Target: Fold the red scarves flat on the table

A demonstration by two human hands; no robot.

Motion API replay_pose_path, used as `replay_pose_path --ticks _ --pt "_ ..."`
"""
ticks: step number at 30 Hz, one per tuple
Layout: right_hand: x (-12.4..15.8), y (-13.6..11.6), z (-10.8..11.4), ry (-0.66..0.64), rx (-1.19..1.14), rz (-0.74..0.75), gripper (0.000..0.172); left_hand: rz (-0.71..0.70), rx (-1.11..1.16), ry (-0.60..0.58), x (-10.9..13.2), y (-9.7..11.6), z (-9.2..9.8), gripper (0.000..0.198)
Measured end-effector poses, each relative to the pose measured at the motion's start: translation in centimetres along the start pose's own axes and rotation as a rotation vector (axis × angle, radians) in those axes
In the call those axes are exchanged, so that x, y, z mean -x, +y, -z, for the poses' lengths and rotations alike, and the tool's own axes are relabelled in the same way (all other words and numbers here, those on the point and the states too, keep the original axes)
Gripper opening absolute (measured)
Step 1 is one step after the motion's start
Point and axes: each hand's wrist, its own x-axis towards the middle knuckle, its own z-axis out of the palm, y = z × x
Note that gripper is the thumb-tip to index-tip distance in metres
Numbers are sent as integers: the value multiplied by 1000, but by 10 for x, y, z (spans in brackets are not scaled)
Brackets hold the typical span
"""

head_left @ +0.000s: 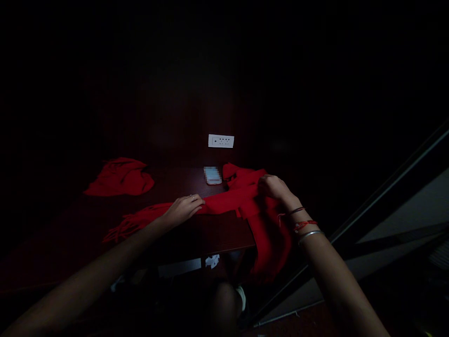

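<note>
A long red cloth (229,199) with a fringed left end lies across the dark table (217,236); its right part hangs over the table's edge. My left hand (184,208) rests on the cloth near the fringe, with its fingers together over the fabric. Farther right, my right hand (275,187) is closed on the cloth's upper edge. Behind the cloth, between my hands, a phone (212,175) with a lit screen lies on the table.
A second red cloth (121,177) lies bunched at the table's left. A white socket panel (220,141) is on the dark wall. Below the table are a white crumpled thing (212,261) and a knee. A slanted frame edge (389,180) runs along the right.
</note>
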Motion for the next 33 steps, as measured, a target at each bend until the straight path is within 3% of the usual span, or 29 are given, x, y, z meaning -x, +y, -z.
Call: replay_pose_path --ticks 5,9,13,17,19,21,24,26,29,33 --pt "-4 4 9 20 1 -11 17 72 -7 27 -18 -12 30 34" --pt "-11 7 15 84 1 -75 21 -23 31 -47 -32 -23 47 35" --pt "-18 13 15 84 -11 -104 20 19 13 -120 -28 -27 28 27" --pt "-25 20 11 56 -35 -117 21 271 -108 -267 -17 -23 -1 27" --pt "-28 22 10 38 -42 -136 22 358 -148 -249 -15 -21 -8 25" --pt "-29 24 10 31 -47 -161 23 402 -165 -130 -15 -23 -8 17" --pt "-29 27 8 15 -59 -183 22 393 -138 54 -17 -36 5 14" --pt "-30 30 6 2 -68 -187 22 338 -68 103 -18 -48 18 13" --pt "-30 33 3 -7 -72 -197 22 241 107 68 -14 -58 37 12" --pt "-31 34 1 -18 -67 -195 23 152 277 -37 -6 -49 60 15"
